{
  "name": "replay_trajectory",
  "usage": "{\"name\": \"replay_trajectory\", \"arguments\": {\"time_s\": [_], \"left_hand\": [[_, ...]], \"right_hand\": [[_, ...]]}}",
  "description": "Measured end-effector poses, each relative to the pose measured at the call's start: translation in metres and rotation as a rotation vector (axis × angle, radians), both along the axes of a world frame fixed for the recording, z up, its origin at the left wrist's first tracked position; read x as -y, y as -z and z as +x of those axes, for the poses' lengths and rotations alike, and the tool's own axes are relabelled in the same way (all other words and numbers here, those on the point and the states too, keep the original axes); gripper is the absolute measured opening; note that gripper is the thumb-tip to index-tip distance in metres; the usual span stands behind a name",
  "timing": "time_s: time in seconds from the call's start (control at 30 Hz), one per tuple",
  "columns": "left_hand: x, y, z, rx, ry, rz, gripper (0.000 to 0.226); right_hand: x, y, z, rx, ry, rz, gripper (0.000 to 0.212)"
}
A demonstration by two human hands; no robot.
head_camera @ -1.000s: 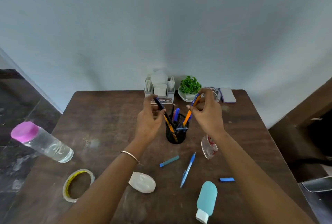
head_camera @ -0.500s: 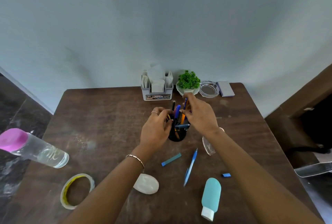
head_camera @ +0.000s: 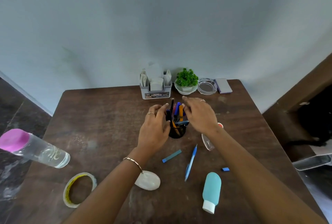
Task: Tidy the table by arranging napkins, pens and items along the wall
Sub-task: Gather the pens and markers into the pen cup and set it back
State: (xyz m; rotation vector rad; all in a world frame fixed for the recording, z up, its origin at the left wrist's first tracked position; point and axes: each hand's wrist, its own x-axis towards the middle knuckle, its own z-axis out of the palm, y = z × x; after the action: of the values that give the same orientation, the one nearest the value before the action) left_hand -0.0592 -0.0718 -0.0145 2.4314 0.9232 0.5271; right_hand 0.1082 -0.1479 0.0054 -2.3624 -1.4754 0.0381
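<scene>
At mid-table, the black pen cup (head_camera: 177, 131) holds upright pens (head_camera: 177, 110); the left hand (head_camera: 154, 130) grips a dark pen, the right hand (head_camera: 200, 116) hovers loosely spread.

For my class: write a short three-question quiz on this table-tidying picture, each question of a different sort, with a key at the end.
1. True or false: the loose blue pen lies flat on the table, outside the black pen holder.
2. Which item stands directly against the wall? A) tape roll B) napkin holder C) teal bottle
3. Fill in: the clear bottle with the pink cap lies on its ____.

Key: 1 true. 2 B. 3 side. Both the left hand and the right hand are at the pens in the holder; whether either grips one is unclear.
</scene>
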Motion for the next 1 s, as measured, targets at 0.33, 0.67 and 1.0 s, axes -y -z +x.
{"name": "replay_trajectory", "arguments": {"time_s": [0.33, 0.67, 1.0], "left_hand": [[0.081, -0.012, 0.026, 0.150, 0.189, -0.081, 0.015], [0.141, 0.039, 0.044, -0.148, 0.254, -0.202, 0.009], [0.120, 0.065, 0.013, -0.333, -0.142, -0.256, 0.020]], "right_hand": [[0.118, -0.010, 0.020, -0.139, 0.371, 0.257, 0.028], [0.256, 0.079, 0.039, -0.273, 0.434, -0.228, 0.041], [0.268, 0.104, 0.060, -0.233, 0.313, -0.224, 0.023]]}}
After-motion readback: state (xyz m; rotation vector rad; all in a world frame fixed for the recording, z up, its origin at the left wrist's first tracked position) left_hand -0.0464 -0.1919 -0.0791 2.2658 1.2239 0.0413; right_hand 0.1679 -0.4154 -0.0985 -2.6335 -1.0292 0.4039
